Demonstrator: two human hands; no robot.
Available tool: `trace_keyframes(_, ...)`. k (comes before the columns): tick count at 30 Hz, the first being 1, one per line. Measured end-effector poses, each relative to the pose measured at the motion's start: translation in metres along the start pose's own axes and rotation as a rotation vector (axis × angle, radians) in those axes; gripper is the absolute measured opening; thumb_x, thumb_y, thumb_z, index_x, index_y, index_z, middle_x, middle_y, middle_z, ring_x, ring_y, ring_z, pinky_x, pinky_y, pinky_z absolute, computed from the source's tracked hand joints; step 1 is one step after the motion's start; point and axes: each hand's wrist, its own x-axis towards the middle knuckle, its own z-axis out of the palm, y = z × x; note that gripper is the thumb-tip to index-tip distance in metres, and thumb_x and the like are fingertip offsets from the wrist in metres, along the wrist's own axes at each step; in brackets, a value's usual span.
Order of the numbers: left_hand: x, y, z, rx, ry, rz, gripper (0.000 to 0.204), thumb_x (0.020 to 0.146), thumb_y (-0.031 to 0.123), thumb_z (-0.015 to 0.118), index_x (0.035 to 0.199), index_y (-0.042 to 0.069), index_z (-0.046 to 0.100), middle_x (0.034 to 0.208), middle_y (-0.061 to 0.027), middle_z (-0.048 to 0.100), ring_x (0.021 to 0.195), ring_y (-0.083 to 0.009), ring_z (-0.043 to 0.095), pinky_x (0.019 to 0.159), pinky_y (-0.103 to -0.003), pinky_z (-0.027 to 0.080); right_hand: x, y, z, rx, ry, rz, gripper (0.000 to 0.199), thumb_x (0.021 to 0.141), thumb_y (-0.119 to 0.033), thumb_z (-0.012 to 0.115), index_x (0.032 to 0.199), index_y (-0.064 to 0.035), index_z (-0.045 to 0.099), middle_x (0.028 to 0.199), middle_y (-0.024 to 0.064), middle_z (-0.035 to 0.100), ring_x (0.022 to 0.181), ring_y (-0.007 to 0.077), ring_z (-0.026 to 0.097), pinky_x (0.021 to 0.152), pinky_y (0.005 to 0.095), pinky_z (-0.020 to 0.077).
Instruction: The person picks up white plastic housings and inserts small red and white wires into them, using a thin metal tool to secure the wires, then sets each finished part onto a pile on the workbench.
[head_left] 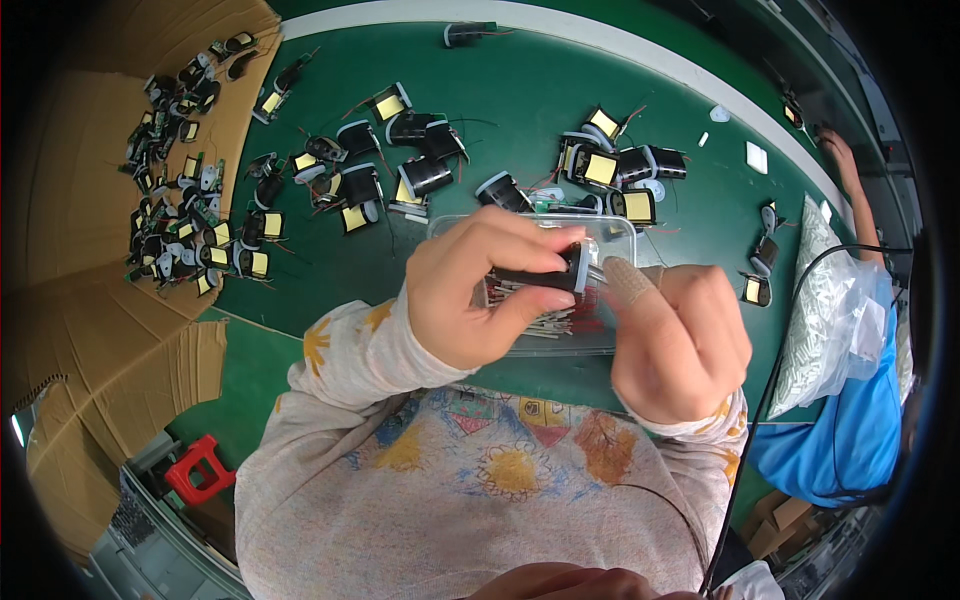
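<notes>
My left hand (pixel 485 285) pinches a small black module (pixel 578 268) with a grey rim between fingers and thumb. Close beside it, my right hand (pixel 685 335) is closed, and a tan covering wraps one of its fingertips. A short silvery piece (pixel 597 272) shows between that fingertip and the module's grey end; most of it is hidden. Below both hands stands a clear plastic box (pixel 630 235) holding many thin pale and red pieces (pixel 550 325).
Similar black modules with yellow pads (pixel 425 175) lie in groups across the green table (pixel 540 85). A cardboard box (pixel 60 225) at left holds many more. At right are a bag of white pieces (pixel 805 320), a black cable (pixel 765 385) and another person in blue (pixel 830 440).
</notes>
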Motion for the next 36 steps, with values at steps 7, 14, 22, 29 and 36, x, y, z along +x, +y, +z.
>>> trace_keyframes(7, 0.005, 0.003, -0.002, 0.071, 0.003, 0.007, 0.029, 0.073, -0.004, 0.068, 0.094, -0.005, 0.049, 0.099, -0.0203, 0.057, 0.089, -0.0255, 0.062, 0.078, -0.032, 0.050, 0.004, 0.009, 0.007, 0.359, -0.067, 0.170, 0.026, 0.053, 0.007, 0.068, 0.078, 0.0005, 0.062, 0.065, 0.0085, 0.052, 0.054, 0.0219, 0.048, 0.048, 0.0294, 0.0406)
trace_keyframes(14, 0.012, 0.002, 0.006, 0.019, 0.211, -0.094, 0.024, 0.068, 0.001, 0.073, 0.085, -0.002, 0.057, 0.091, -0.0153, 0.064, 0.084, -0.0238, 0.065, 0.072, -0.029, 0.050, 0.000, 0.008, 0.020, 0.253, 0.038, 0.171, 0.023, 0.057, 0.006, 0.068, 0.079, 0.0001, 0.062, 0.067, 0.0094, 0.055, 0.055, 0.0235, 0.051, 0.050, 0.0291, 0.0411)
trace_keyframes(22, 0.041, -0.020, -0.006, -0.503, 0.107, -0.389, 0.016, 0.081, 0.004, 0.063, 0.091, -0.001, 0.051, 0.103, -0.0156, 0.059, 0.096, -0.0159, 0.056, 0.088, -0.029, 0.042, 0.017, 0.035, 0.022, 0.746, -0.142, 0.690, 0.016, 0.086, -0.011, 0.058, 0.092, 0.0016, 0.065, 0.081, 0.0079, 0.065, 0.072, 0.0124, 0.062, 0.056, 0.0217, 0.0497)
trace_keyframes(29, 0.076, -0.074, -0.035, 0.534, -0.139, -0.259, 0.024, 0.085, 0.018, 0.058, 0.107, 0.009, 0.053, 0.109, -0.0054, 0.057, 0.108, -0.0241, 0.048, 0.093, -0.034, 0.037, 0.060, 0.156, 0.068, 0.668, -0.068, 0.803, 0.024, 0.085, -0.022, 0.060, 0.093, 0.0003, 0.065, 0.077, 0.0052, 0.066, 0.070, 0.0076, 0.054, 0.056, 0.0227, 0.0490)
trace_keyframes(36, 0.081, -0.060, -0.044, 0.794, -0.791, -0.348, 0.031, 0.064, 0.008, 0.073, 0.091, 0.018, 0.061, 0.099, 0.0028, 0.055, 0.104, -0.0218, 0.044, 0.085, -0.039, 0.039, 0.059, 0.302, 0.114, 0.461, -0.012, 0.878, 0.051, 0.079, -0.026, 0.069, 0.123, -0.0076, 0.052, 0.112, 0.0129, 0.060, 0.101, 0.0206, 0.057, 0.083, 0.0326, 0.0482)
